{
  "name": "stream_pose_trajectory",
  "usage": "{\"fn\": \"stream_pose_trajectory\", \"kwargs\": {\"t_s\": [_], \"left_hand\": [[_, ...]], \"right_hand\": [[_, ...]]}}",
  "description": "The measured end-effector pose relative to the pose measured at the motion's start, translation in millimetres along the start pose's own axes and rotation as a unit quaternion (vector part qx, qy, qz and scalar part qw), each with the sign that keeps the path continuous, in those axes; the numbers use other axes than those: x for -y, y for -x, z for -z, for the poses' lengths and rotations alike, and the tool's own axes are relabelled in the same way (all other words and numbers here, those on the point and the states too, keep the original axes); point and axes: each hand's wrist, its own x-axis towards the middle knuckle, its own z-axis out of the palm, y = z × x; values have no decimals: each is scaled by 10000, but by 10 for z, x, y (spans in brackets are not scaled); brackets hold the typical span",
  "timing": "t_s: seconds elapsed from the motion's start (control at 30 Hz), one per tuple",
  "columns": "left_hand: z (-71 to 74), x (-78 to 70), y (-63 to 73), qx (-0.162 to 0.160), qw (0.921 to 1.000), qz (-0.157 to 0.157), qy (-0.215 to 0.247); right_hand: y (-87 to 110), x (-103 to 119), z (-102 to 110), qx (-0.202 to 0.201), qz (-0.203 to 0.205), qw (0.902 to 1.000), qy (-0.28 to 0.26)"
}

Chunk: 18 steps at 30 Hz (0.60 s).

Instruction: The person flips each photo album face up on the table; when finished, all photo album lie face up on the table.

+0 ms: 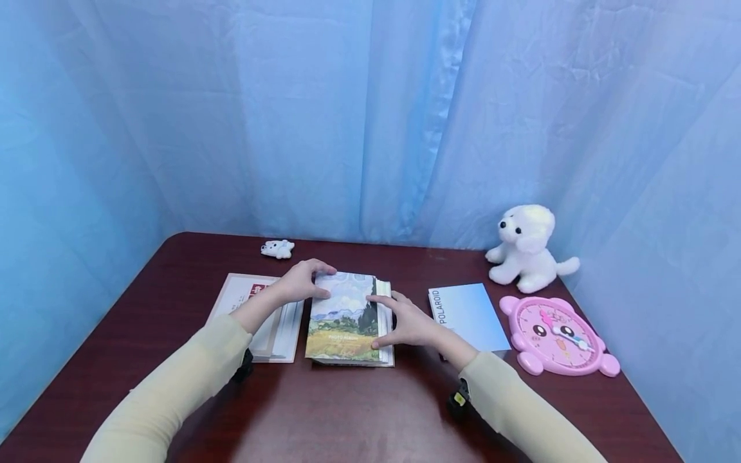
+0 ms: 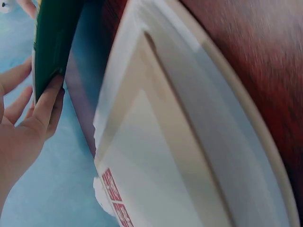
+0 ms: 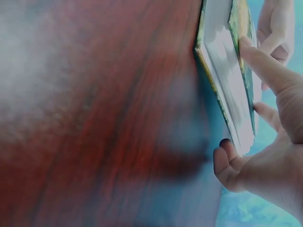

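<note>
A photo album (image 1: 341, 328) with a painted landscape on its cover is between my two hands, over the middle of the table. My left hand (image 1: 301, 281) grips its upper left side, the thumb on the cover. In the left wrist view, fingers lie against the album's dark green spine (image 2: 57, 40). At the opposite edge, my right hand (image 1: 410, 323) holds the album, thumb and a finger at the cover's border. The right wrist view shows the pages (image 3: 225, 71) fanned a little between the covers, with other fingertips curled at their lower corner.
Left of the album lies a white and beige book (image 1: 283, 331) with red marks. A blue and white POLAROID book (image 1: 471, 318) and a pink toy clock (image 1: 558, 337) lie to the right. A white plush dog (image 1: 527, 247) sits behind them; a small white figure (image 1: 278, 249) lies at the back.
</note>
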Motion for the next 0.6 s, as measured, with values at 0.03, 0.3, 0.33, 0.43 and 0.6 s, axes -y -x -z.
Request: {"fn": "stream_pose_trajectory", "kwargs": {"t_s": [0.03, 0.3, 0.33, 0.43, 0.6], "left_hand": [[3, 13, -6, 95, 9999, -62, -88], [24, 92, -60, 675, 9971, -68, -345], [27, 101, -67, 666, 9972, -53, -335], [32, 130, -86, 713, 9970, 15, -284], [23, 159, -72, 888, 9958, 60, -214]], "right_hand": [[-6, -6, 2, 39, 20, 10000, 5], [-88, -61, -6, 172, 56, 9998, -1], [-101, -65, -10, 147, 65, 9999, -7], [-129, -74, -20, 101, 99, 9999, 46], [-121, -85, -44, 93, 15, 9998, 152]]}}
